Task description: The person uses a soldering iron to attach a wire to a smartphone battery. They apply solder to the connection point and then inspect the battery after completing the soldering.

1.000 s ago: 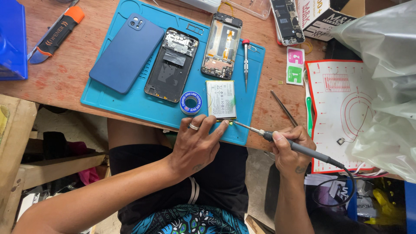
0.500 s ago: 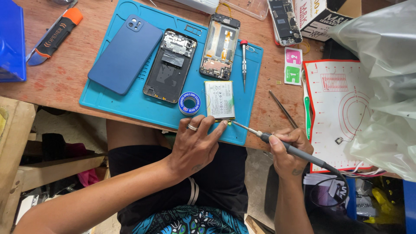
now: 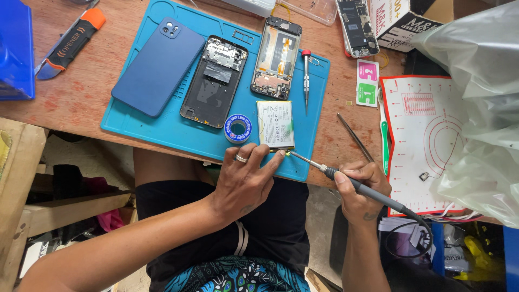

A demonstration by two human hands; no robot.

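A: How is the work held?

B: The battery (image 3: 275, 124) lies flat on the blue mat (image 3: 162, 135), near its front edge, just beside a tape roll (image 3: 238, 128). Its lower edge is pinned by the fingertips of the left hand (image 3: 243, 181), spread flat, nothing gripped. The soldering iron (image 3: 367, 190) is held pen-fashion in the right hand (image 3: 359, 189), fingers closed round the handle, the tip set at the battery's lower right corner.

A: What is needed to do it well?

B: Judged from the pose: the tip is best kept on the tab alone, off the cell body, and the contact kept brief. The pinning fingers are very near the tip; they are better kept apart from it. The cord should be left slack.

A: Packages, labels?

B: A white label with small dark print covers the battery's face. Right of the mat, two small sachets (image 3: 367, 82) are seen, one pink, one green. At the top right, a black-and-white carton (image 3: 403, 21). A white sheet (image 3: 427, 135) with red ruled outlines lies at the right, partly under a clear plastic bag (image 3: 476, 97).
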